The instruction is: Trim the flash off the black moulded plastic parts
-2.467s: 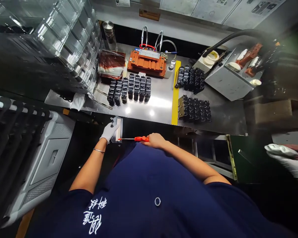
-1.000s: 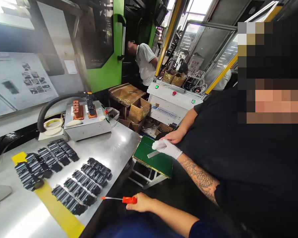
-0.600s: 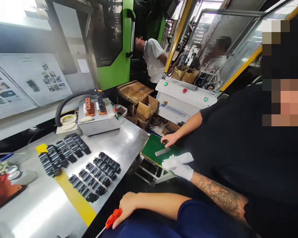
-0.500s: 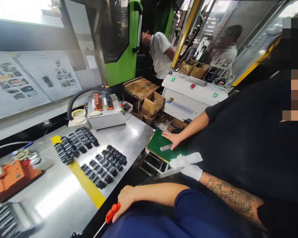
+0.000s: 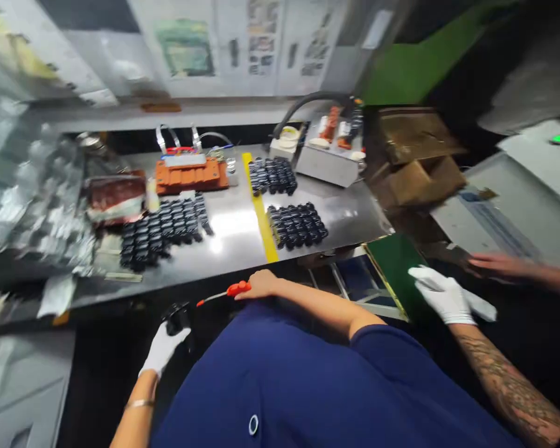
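Swung leftward, the view regains the left hand (image 5: 162, 351) at eight o'clock, fingers curled around a black part (image 5: 177, 318). At seven, the right hand (image 5: 260, 285) wraps its fingers round a red-handled tool (image 5: 234, 289), leaving both near, not touching.

Part (image 5: 178, 318) left of tool (image 5: 238, 288); bench (image 5: 233, 239) behind both; stool (image 5: 392, 264) right.

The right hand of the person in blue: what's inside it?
The right hand holds a red-handled tool; the front of its handle, a thin shaft and a red tip show. Whatever part sits inside the grip is covered.
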Motion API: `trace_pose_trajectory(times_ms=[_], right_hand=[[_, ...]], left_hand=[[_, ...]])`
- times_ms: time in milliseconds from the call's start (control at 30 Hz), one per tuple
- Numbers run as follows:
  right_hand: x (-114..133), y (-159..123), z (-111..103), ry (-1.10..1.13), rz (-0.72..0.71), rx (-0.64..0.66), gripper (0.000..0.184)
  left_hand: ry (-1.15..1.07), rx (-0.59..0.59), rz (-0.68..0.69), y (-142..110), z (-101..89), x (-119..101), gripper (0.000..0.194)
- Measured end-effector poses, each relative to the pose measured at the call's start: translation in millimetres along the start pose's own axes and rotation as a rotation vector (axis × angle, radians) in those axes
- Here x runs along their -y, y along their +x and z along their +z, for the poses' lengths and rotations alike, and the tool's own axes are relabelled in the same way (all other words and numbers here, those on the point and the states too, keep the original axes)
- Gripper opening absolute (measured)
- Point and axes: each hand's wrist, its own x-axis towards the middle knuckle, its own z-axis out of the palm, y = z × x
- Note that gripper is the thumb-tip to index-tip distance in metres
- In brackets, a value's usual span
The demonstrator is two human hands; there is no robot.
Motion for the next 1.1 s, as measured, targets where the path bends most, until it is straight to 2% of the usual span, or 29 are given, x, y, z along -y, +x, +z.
trace_pose_trajectory(times_ms=[67,133,267,367,467,700,933,1100], right_hand=[[13.1,9.7,-0.3,-0.018,0.016,-0.013,0.092],[26.2,21.3,2.2,-0.043,0.027,-0.010,0.092],[55.3,32.2,10.2,-0.095,0.042,0.022,0.089],[78.4,31.2,14.0,-0.135,0.032,0.032,0.088],[100.4,31.1,17.8,-0.185,-0.006,0.029,0.088],[133.4,35.7,28.9,-0.294,-0.078,0.056,0.085],[143.5,36.8,35.9,-0.302,-0.072,0.046,0.084],[138.2,41.5,30.0,-0.260,0.039,-0.024,0.087]], left_hand=[[-0.085,-0.060,-0.029,-1.0,-15.7,35.6,0.036],[-0.189,-0.065,-0.002,9.3,-32.5,58.6,0.041],[-0.423,-0.011,0.032,30.1,-62.5,80.1,0.052],[-0.580,-0.070,0.014,36.6,-73.0,86.5,0.055],[-0.634,-0.162,-0.034,44.5,-76.1,90.8,0.049],[-0.441,-0.350,-0.051,57.3,-82.4,88.9,0.039],[-0.307,-0.349,0.000,55.4,-80.2,88.0,0.041],[-0.299,-0.238,0.080,42.3,-77.1,90.8,0.051]])
